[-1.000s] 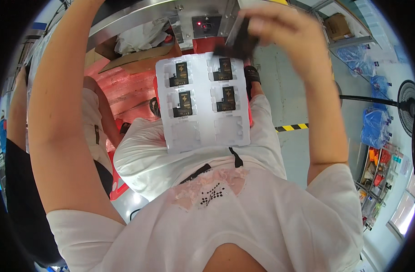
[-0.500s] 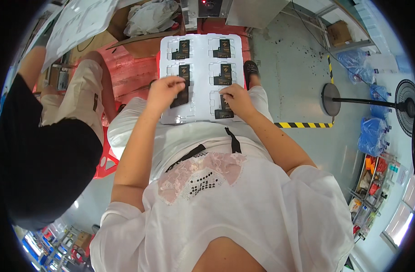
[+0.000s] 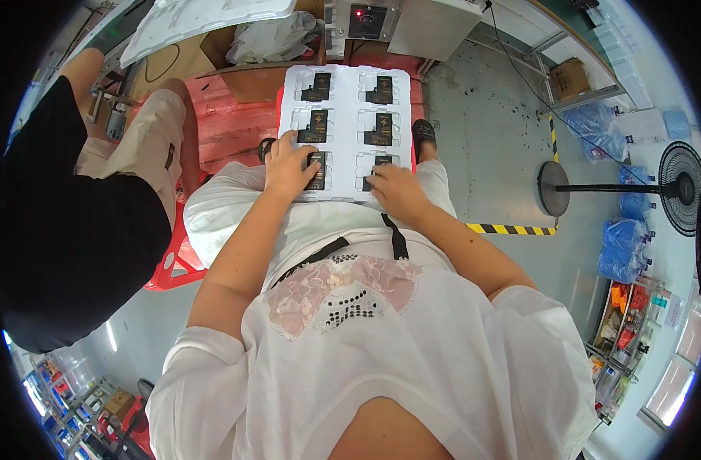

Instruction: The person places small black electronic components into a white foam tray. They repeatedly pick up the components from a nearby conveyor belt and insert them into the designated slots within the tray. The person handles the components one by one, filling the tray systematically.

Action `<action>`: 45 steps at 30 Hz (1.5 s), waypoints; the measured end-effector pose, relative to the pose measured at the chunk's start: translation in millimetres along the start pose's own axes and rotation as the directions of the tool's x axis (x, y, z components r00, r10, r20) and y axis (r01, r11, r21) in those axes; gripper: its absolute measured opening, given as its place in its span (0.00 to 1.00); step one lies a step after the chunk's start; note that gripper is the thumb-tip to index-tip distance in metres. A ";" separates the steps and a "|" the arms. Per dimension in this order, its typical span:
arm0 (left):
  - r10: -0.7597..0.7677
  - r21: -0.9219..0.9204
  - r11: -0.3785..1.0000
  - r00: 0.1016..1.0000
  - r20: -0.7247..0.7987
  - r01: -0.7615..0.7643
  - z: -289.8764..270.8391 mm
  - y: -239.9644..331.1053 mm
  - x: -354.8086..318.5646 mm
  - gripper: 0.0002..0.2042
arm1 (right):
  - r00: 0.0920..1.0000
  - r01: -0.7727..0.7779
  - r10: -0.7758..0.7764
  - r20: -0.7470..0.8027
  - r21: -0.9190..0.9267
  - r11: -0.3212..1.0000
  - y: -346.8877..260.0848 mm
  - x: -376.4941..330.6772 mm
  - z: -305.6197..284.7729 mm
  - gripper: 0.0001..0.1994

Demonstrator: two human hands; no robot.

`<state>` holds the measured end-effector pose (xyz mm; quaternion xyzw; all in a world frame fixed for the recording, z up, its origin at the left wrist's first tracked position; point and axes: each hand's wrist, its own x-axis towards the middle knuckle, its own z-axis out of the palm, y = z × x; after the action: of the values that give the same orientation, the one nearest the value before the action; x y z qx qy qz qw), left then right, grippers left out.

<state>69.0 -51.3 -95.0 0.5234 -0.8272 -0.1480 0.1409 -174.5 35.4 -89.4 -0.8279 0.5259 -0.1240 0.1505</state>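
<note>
A white moulded plastic tray (image 3: 344, 115) lies across my lap, with flat black phone batteries marked with a gold bolt in its recesses. At its near left corner my left hand (image 3: 287, 170) has its fingers apart, and the fingertips touch the near left battery (image 3: 317, 175), which lies in its recess. My right hand (image 3: 400, 188) bends its fingers down over the near right battery (image 3: 382, 161) and partly hides it. Farther up the tray lie the middle left battery (image 3: 316, 126), the middle right battery (image 3: 379, 129), the far left battery (image 3: 317, 87) and the far right battery (image 3: 380, 90).
Beside me on the left sits another person (image 3: 82, 245) in black, near a white tray (image 3: 212, 23). A cardboard box (image 3: 262, 83) with clear plastic bags stands ahead. To the right are a standing fan (image 3: 681, 188), wrapped blue bottles (image 3: 625, 249) and yellow-black floor tape (image 3: 511, 229).
The near left battery, tilted in my left hand before, now lies flat in its recess. My left hand has come down onto the tray; my right hand has shifted slightly nearer. The view has moved a little.
</note>
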 end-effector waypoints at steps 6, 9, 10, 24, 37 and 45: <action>-0.008 0.060 0.998 0.999 -0.046 0.011 6.6 7.7 -12.7 0.31 | 1.000 0.010 -0.011 -0.006 -0.115 0.993 4.4 -29.9 30.4 0.28; -0.147 0.068 0.987 0.989 -0.027 0.148 16.9 9.2 -18.0 0.35 | 1.000 -0.005 0.007 0.019 -0.119 0.993 2.9 -30.4 27.7 0.28; -0.137 0.015 0.990 0.986 -0.094 0.139 18.2 7.5 -14.6 0.35 | 0.999 -0.003 0.007 0.036 -0.119 0.993 1.7 -29.3 24.4 0.28; -0.484 -0.870 -0.488 0.854 0.194 -0.079 -143.5 68.0 196.9 0.18 | 0.998 -0.062 0.062 0.018 -0.004 0.998 6.4 -28.1 14.0 0.24; -0.510 -0.751 0.291 0.760 0.402 0.592 -84.3 -85.2 6.9 0.24 | 0.744 -0.151 0.667 0.047 0.983 0.100 -1.6 28.1 -26.3 0.14; -0.561 -0.513 0.620 0.793 0.239 0.594 -7.6 -71.9 55.1 0.22 | 0.562 -0.743 0.789 -0.251 0.266 0.614 39.2 35.2 6.1 0.30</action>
<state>108.6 -131.4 -111.9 0.6907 -0.5365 -0.4367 0.2108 -190.2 -11.6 -108.3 -0.4696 0.8414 -0.2221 0.1486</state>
